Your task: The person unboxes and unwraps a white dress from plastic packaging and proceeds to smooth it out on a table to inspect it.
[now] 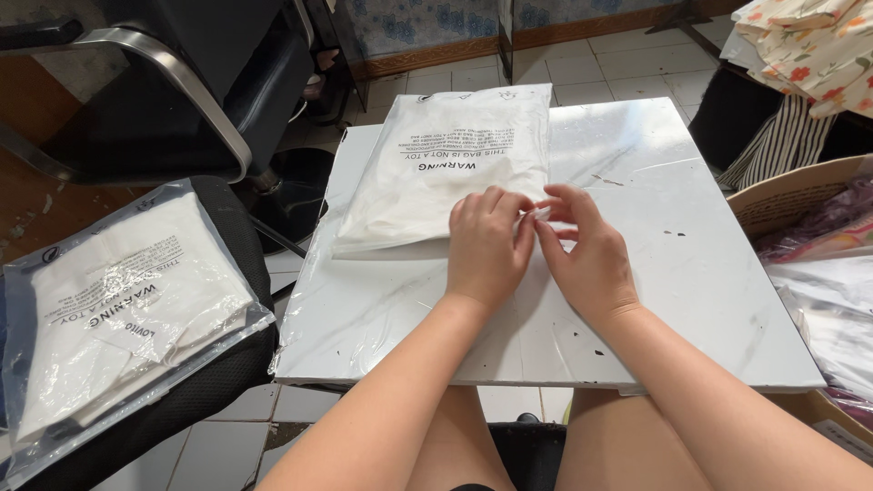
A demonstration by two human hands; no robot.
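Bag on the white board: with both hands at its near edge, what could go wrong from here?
1. The bag overhangs the board's far edge; a push might slide it off.
2. The fingers of both hands pinch at the near corner; thin plastic may tear or crease.
3. The board juts past its support and could tip.

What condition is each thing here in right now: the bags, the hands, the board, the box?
Left hand: palm down, pressing the near corner of the bag on the board.
Right hand: fingers pinching the same bag's corner edge.
White bag on the board: flat, filled with folded white cloth.
Second bag: lying flat on the black chair, filled, untouched.
White board: level, covered in wrinkled clear film.
Cardboard box: open, holding packets.
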